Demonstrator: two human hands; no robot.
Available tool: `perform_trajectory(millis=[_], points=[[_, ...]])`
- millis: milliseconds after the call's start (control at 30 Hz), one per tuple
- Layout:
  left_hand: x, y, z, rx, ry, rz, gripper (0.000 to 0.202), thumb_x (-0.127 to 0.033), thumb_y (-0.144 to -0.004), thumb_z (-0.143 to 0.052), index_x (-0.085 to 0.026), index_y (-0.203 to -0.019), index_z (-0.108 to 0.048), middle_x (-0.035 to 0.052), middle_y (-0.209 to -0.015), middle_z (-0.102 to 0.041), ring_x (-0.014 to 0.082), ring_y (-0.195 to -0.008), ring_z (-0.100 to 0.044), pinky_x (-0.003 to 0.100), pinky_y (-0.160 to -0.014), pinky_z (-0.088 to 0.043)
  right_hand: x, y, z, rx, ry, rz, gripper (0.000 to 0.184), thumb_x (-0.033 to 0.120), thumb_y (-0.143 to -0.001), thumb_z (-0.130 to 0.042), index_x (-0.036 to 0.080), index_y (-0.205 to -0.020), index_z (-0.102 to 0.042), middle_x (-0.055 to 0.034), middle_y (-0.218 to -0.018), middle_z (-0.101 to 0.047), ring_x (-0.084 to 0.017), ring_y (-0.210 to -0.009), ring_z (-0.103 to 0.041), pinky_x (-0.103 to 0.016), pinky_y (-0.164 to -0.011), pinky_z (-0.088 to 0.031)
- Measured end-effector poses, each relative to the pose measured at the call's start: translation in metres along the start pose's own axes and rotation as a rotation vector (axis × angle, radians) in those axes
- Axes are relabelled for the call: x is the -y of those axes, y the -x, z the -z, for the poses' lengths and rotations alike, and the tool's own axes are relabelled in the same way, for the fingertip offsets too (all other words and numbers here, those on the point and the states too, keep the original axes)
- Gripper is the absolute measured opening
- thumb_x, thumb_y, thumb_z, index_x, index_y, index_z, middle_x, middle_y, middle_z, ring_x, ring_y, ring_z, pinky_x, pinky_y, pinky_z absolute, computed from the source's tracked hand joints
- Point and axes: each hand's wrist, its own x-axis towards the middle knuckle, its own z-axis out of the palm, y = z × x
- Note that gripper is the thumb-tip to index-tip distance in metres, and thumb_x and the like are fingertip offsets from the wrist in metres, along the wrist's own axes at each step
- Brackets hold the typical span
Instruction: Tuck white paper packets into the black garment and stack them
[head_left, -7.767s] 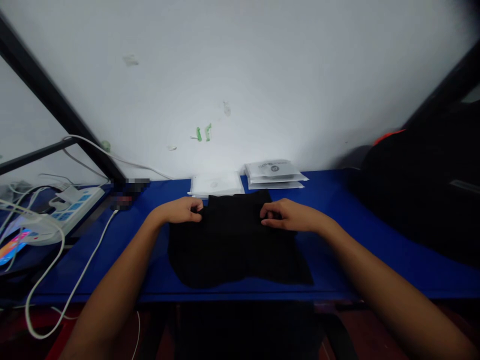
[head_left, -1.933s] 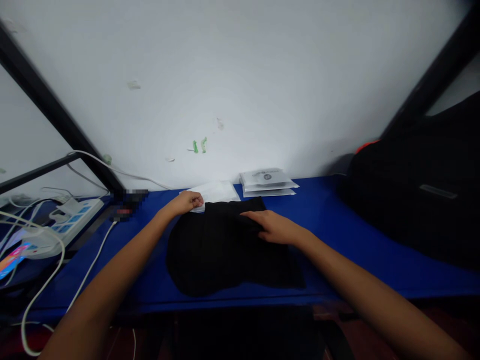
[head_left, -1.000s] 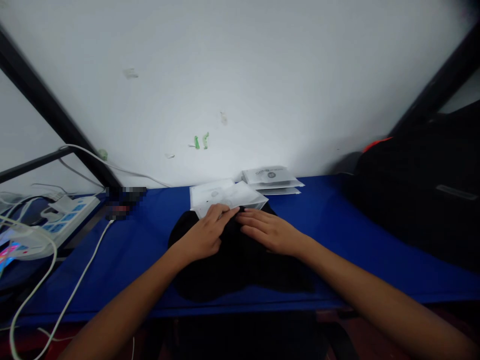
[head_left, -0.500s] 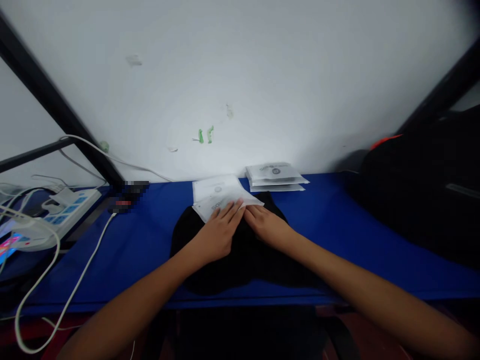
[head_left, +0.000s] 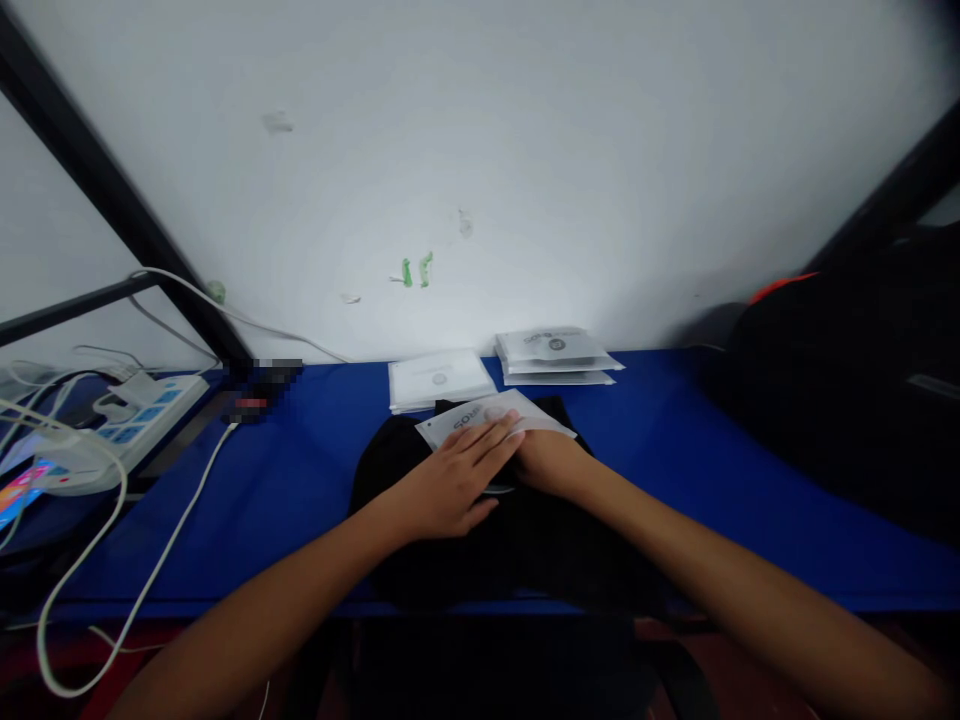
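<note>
A frosted white plastic bag (head_left: 510, 402) with dark printed lettering lies over a black cloth item (head_left: 450, 570) on the blue table. My left hand (head_left: 461, 478) rests on the bag's near part, fingers stretched out and thumb apart. My right hand (head_left: 551, 462) reaches beneath the bag's near edge, its fingers hidden; whether they are inside the bag or only under it I cannot tell. Just behind lies a flat stack of similar white bags (head_left: 441, 378). Further right, against the wall, sits another stack of printed bags (head_left: 556, 348).
On the left stand a white power strip (head_left: 142, 430) with tangled cables and a dark device (head_left: 262, 390) on a white cable (head_left: 184, 515). A large black bag (head_left: 847, 400) takes up the right side. The blue tabletop (head_left: 292, 480) meets a white wall (head_left: 600, 180).
The printed bag has come away from the stack behind it, toward me and to the right. My right hand has moved under its edge, and my left thumb has spread out.
</note>
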Motion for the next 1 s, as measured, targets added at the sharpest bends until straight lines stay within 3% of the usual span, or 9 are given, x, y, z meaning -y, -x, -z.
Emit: perform_trajectory(millis=[100, 200, 300, 433, 633, 833, 1000], points=[[0.012, 0.002, 0.001, -0.143, -0.020, -0.043, 0.067, -0.007, -0.088, -0.045, -0.019, -0.150, -0.022, 0.0137, -0.153, -0.035, 0.0241, -0.141, -0.033, 0.044, -0.112, -0.037, -0.001, 0.001, 0.021, 0.013, -0.013, -0.056, 0.034, 0.009, -0.075, -0.049, 0.011, -0.105, -0.065, -0.0142, -0.094, -0.071, -0.024, -0.080, -0.067, -0.035, -0.073, -0.055], [0.021, 0.002, 0.001, -0.319, -0.054, -0.047, 0.045, -0.008, -0.094, -0.042, -0.020, -0.138, -0.043, 0.0111, -0.138, -0.055, 0.0213, -0.129, -0.050, 0.043, -0.104, -0.047, 0.004, 0.005, 0.038, -0.103, -0.020, -0.036, 0.035, 0.011, -0.079, -0.051, 0.012, -0.114, -0.058, -0.0172, -0.106, -0.067, -0.028, -0.095, -0.064, -0.044, -0.080, -0.055], [0.025, 0.002, 0.000, -0.430, -0.061, -0.035, 0.035, -0.009, -0.096, -0.043, -0.017, -0.128, -0.053, 0.0119, -0.129, -0.061, 0.0206, -0.122, -0.056, 0.041, -0.100, -0.051, 0.011, 0.009, 0.050, -0.271, -0.030, 0.086, 0.040, 0.014, -0.087, -0.048, 0.016, -0.127, -0.050, -0.0162, -0.119, -0.062, -0.027, -0.110, -0.059, -0.047, -0.090, -0.052], [0.023, 0.002, -0.001, -0.544, -0.058, -0.003, 0.030, -0.013, -0.096, -0.048, -0.017, -0.125, -0.054, 0.0105, -0.113, -0.069, 0.0190, -0.104, -0.065, 0.036, -0.091, -0.056, 0.018, 0.011, 0.056, -0.404, -0.035, 0.244, 0.041, 0.020, -0.091, -0.052, 0.019, -0.132, -0.047, -0.0133, -0.117, -0.063, -0.025, -0.110, -0.059, -0.045, -0.092, -0.052], [0.021, 0.002, 0.001, -0.595, -0.120, 0.022, 0.009, -0.016, -0.093, -0.054, -0.017, -0.099, -0.062, 0.0048, -0.086, -0.068, 0.0163, -0.080, -0.064, 0.031, -0.075, -0.056, 0.018, 0.011, 0.052, -0.413, 0.079, 0.329, 0.037, 0.021, -0.093, -0.054, 0.018, -0.129, -0.048, -0.0128, -0.113, -0.064, -0.025, -0.105, -0.059, -0.044, -0.088, -0.053], [0.016, 0.000, -0.001, -0.582, -0.031, -0.049, 0.016, -0.010, -0.093, -0.049, -0.017, -0.101, -0.061, 0.0066, -0.089, -0.066, 0.0165, -0.084, -0.061, 0.031, -0.076, -0.055, 0.022, 0.010, 0.051, -0.545, 0.173, 0.379, 0.029, 0.017, -0.090, -0.057, 0.018, -0.119, -0.055, -0.0083, -0.097, -0.066, -0.022, -0.091, -0.059, -0.038, -0.079, -0.054], [0.009, -0.002, -0.001, -0.605, -0.058, -0.054, 0.014, -0.010, -0.092, -0.051, -0.017, -0.085, -0.061, 0.0032, -0.076, -0.064, 0.0150, -0.072, -0.058, 0.029, -0.068, -0.052, 0.028, 0.009, 0.047, -0.629, 0.226, 0.464, 0.018, 0.014, -0.088, -0.060, 0.019, -0.106, -0.061, -0.0050, -0.085, -0.066, -0.019, -0.082, -0.057, -0.035, -0.074, -0.052]])
